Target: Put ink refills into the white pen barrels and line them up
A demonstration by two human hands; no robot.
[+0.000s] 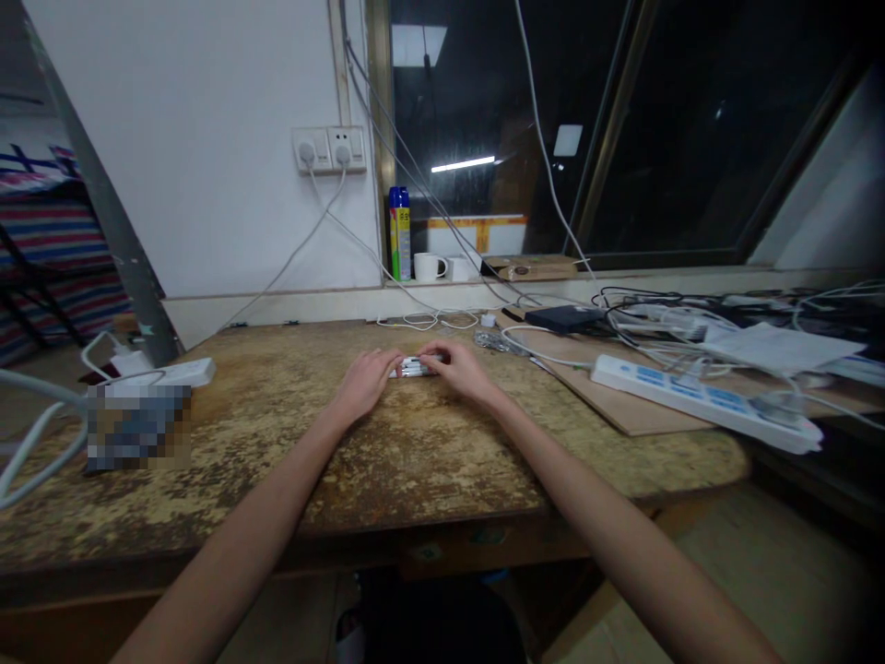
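Observation:
Several slim white pens (413, 366) lie side by side on the worn wooden table (429, 461), with dark marks near their right part. At their left end, my left hand (368, 376) has its fingers closed around them. My right hand (456, 365) pinches the bundle at the right end, thumb in front and fingers over the top. Only the middle of the pens shows between my hands; the ends are hidden under my fingers.
A white power strip (705, 401) and a wooden board (615, 406) lie at right, near tangled cables and a black box (563, 318). Another white strip (183, 373) is at left. A mug (427, 267) and spray can (399, 235) stand on the windowsill.

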